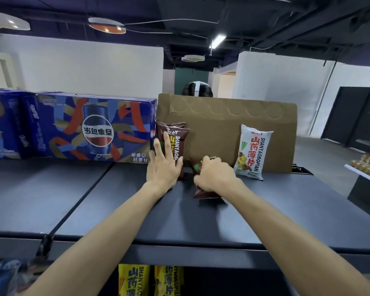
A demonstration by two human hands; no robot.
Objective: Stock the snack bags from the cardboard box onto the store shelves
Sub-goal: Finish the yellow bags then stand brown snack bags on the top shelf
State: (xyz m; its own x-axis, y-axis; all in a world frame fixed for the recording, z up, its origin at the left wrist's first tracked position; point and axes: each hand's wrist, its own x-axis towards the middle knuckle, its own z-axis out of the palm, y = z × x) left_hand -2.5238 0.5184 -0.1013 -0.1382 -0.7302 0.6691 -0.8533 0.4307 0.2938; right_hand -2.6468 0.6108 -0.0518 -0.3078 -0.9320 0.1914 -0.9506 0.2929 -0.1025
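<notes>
Our right hand (215, 175) closes its grip around a brown snack bag (205, 192) low on the dark top shelf (115, 199). Just left of that grip, our left hand (165, 165) presses flat, fingers spread, against two upright brown bags (175, 135). Right of the grip a white bag (252, 151) leans on the cardboard box (218, 129) behind.

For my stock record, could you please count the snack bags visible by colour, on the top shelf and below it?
Brown bags: 3, two standing together under the left hand, one gripped by the right hand
White bags: 1
Yellow bags: 2, on the shelf below
Total: 6
</notes>
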